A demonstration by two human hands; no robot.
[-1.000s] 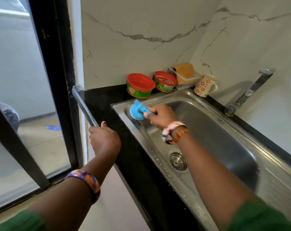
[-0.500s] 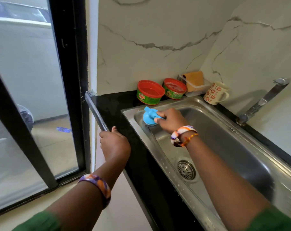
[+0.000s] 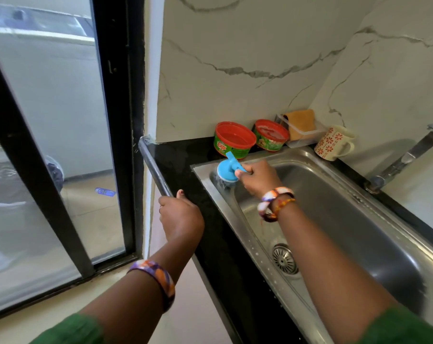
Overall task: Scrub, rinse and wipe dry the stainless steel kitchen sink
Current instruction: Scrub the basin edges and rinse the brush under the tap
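Note:
The stainless steel sink (image 3: 354, 219) runs from centre to lower right, with a round drain strainer (image 3: 284, 258) in its basin. My right hand (image 3: 258, 179) grips the handle of a blue scrub brush (image 3: 227, 170), whose bristles press on the sink's far left corner at the rim. My left hand (image 3: 180, 214) is closed around the metal rail (image 3: 153, 167) at the black countertop's front edge. A steel tap (image 3: 409, 155) stands at the right, and no water runs from it.
Behind the sink stand two red-lidded green tubs (image 3: 234, 140) (image 3: 271, 135), a clear box holding an orange sponge (image 3: 301, 125) and a flowered mug (image 3: 334, 142). Marble walls rise behind. A black-framed glass door (image 3: 61, 145) is on the left.
The brush and my right hand have stayed working at the sink's far left corner, shifting slightly. My view has moved so the sink sits further right. My left hand still holds the rail.

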